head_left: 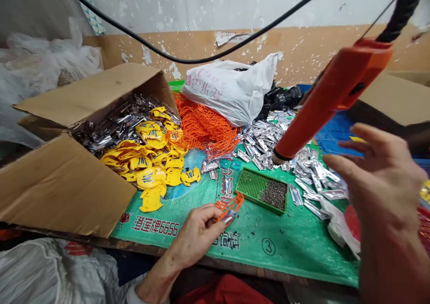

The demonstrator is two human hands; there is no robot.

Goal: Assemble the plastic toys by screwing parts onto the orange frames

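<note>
The left hand [195,236] pinched a light, stiff orange plastic lattice [229,206] by its edge; the right hand [379,183] spread empty.

A cardboard box [63,183] is set at the left end of a printed mat [289,245], with moulded plastic pieces [144,160] spilled before it; a mesh tray [261,190] is placed on the mat, foil strips [316,178] are scattered to its right, and a plastic bag [231,89] is heaped behind.

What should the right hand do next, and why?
Probably grip the hanging orange tool: the right hand is open just beside it, while the left hand holds the orange plastic piece.
</note>
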